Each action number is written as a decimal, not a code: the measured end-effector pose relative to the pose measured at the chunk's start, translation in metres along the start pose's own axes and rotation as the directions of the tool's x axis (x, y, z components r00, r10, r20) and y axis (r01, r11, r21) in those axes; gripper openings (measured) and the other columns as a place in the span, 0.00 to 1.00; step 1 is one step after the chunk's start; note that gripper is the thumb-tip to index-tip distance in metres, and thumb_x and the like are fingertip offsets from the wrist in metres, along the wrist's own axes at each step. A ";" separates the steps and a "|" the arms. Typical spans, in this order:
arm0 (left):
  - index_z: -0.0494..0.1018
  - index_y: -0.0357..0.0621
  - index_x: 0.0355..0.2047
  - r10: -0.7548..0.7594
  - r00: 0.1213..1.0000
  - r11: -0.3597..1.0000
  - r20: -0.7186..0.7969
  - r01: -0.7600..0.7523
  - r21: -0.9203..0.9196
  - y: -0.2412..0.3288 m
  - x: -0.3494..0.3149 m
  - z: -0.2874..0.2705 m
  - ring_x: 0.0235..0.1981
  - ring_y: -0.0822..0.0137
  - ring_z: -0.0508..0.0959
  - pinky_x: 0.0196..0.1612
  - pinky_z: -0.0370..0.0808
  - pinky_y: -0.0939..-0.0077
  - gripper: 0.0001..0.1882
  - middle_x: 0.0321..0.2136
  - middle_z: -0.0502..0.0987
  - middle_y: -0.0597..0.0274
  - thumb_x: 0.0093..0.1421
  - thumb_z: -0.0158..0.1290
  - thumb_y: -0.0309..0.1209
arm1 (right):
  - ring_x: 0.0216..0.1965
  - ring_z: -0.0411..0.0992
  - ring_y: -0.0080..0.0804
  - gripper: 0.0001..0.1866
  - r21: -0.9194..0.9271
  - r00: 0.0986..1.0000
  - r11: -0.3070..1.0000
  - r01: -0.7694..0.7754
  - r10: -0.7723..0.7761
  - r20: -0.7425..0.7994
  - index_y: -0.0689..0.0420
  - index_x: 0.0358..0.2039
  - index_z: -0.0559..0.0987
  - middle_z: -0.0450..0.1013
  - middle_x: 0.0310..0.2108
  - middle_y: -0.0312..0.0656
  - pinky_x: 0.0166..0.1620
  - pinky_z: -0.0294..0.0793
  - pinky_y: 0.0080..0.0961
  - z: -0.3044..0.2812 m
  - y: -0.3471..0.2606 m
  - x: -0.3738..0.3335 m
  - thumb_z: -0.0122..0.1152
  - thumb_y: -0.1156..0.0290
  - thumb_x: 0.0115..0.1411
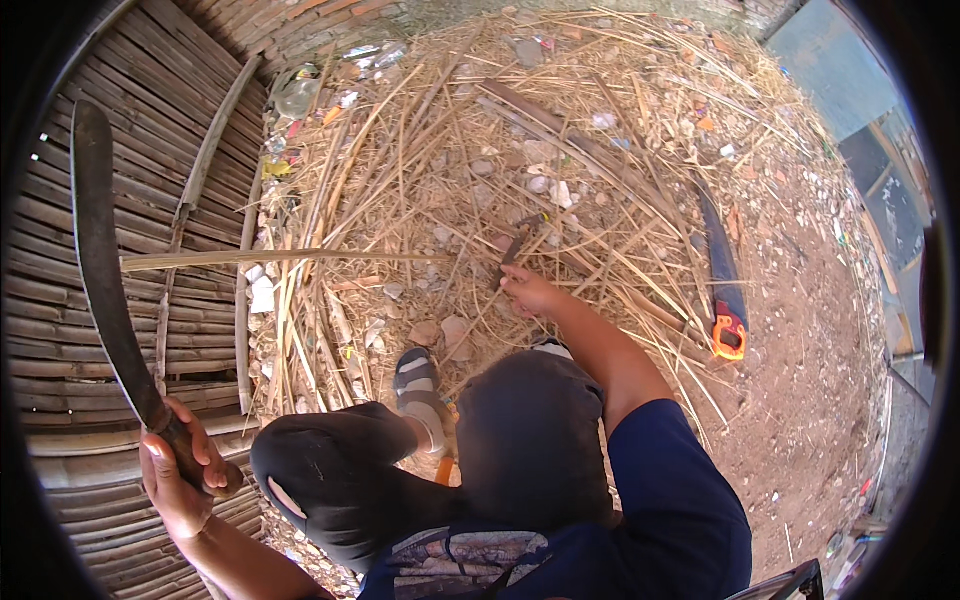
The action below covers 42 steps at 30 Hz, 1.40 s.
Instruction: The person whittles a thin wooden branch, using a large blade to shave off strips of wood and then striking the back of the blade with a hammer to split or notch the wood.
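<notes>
In my left hand (180,465) is a machete (98,240), raised upright at the left. Its long dark blade curves slightly, and my fingers wrap round the wooden handle. My right hand (530,293) reaches down to the littered ground ahead of my knees. Its fingers are closed on the near end of a small hammer-like tool (517,245) with a dark handle and a yellow mark by its head. A pale split bamboo strip (290,257) runs sideways between the machete and this tool; I cannot tell what it rests on.
A handsaw (720,260) with an orange handle lies to the right. Bamboo strips, sticks, stones and scraps cover the ground (460,170). A bamboo slat wall (120,330) stands close on the left, a brick wall (320,25) at the back, and blue-grey panels (830,65) at the far right.
</notes>
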<state>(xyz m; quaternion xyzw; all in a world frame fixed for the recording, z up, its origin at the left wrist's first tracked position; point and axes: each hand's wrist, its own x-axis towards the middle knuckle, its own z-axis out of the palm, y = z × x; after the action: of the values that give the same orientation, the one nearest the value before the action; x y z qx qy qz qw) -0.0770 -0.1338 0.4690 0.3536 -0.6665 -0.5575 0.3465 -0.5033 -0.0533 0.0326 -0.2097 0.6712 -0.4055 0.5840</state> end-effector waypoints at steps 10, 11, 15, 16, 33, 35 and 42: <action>0.64 0.37 0.50 -0.008 1.000 0.998 -0.010 0.008 0.066 0.000 0.000 -0.002 0.16 0.75 0.69 0.18 0.66 0.82 0.29 0.23 0.69 0.61 0.71 0.46 0.56 | 0.58 0.68 0.42 0.31 0.355 0.997 0.932 -0.078 0.075 0.022 0.43 0.71 0.63 0.63 0.66 0.47 0.52 0.75 0.42 0.019 0.011 0.034 0.58 0.55 0.71; 0.64 0.37 0.50 -0.015 1.000 0.997 -0.007 0.016 0.069 0.003 -0.001 0.001 0.16 0.75 0.69 0.18 0.66 0.82 0.29 0.23 0.69 0.61 0.71 0.46 0.55 | 0.51 0.71 0.41 0.28 0.361 0.997 0.931 -0.059 0.071 -0.020 0.44 0.69 0.66 0.68 0.61 0.44 0.48 0.77 0.42 0.020 0.015 0.041 0.59 0.58 0.70; 0.65 0.37 0.49 -0.006 1.000 0.995 -0.017 0.007 0.097 0.004 -0.002 0.006 0.16 0.77 0.68 0.18 0.65 0.82 0.29 0.23 0.70 0.64 0.71 0.47 0.56 | 0.28 0.70 0.28 0.09 0.255 0.935 0.963 0.084 0.012 -0.355 0.48 0.47 0.75 0.72 0.32 0.35 0.26 0.74 0.29 0.017 0.027 0.047 0.58 0.64 0.69; 0.66 0.37 0.49 -0.001 1.000 0.994 -0.018 0.003 0.107 0.002 -0.002 0.006 0.16 0.77 0.68 0.18 0.64 0.82 0.30 0.23 0.70 0.64 0.71 0.47 0.56 | 0.25 0.69 0.27 0.09 0.321 0.915 0.945 0.070 0.068 -0.398 0.49 0.47 0.73 0.71 0.31 0.36 0.23 0.70 0.28 0.015 0.029 0.043 0.57 0.63 0.69; 0.70 0.38 0.48 0.014 0.982 0.988 0.189 -0.042 0.145 0.006 0.044 0.012 0.18 0.77 0.69 0.21 0.65 0.82 0.23 0.25 0.72 0.67 0.75 0.44 0.49 | 0.44 0.77 0.63 0.23 -0.605 0.546 0.784 0.141 -0.571 -0.613 0.58 0.59 0.72 0.79 0.41 0.61 0.47 0.75 0.49 -0.066 -0.098 -0.259 0.53 0.58 0.70; 0.70 0.37 0.46 0.027 0.980 0.989 0.199 -0.056 0.140 0.009 0.044 0.020 0.18 0.77 0.69 0.21 0.66 0.81 0.21 0.24 0.71 0.68 0.76 0.44 0.46 | 0.42 0.78 0.63 0.22 -0.669 0.465 0.716 0.197 -0.669 -0.580 0.56 0.60 0.72 0.79 0.38 0.62 0.45 0.75 0.50 -0.053 -0.127 -0.301 0.54 0.59 0.70; 0.69 0.38 0.38 0.038 0.976 0.975 0.216 -0.084 0.206 0.016 0.025 0.022 0.17 0.76 0.68 0.21 0.67 0.78 0.20 0.23 0.71 0.66 0.75 0.45 0.45 | 0.37 0.78 0.62 0.24 -0.889 0.142 0.418 0.188 -0.907 -0.397 0.54 0.63 0.69 0.78 0.35 0.60 0.40 0.75 0.49 -0.013 -0.175 -0.360 0.58 0.66 0.67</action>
<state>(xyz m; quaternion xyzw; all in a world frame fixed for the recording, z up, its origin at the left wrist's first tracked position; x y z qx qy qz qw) -0.1095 -0.1425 0.4831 0.3070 -0.7659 -0.5060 0.2511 -0.4665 0.1207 0.3918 -0.4127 0.8045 -0.3815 -0.1920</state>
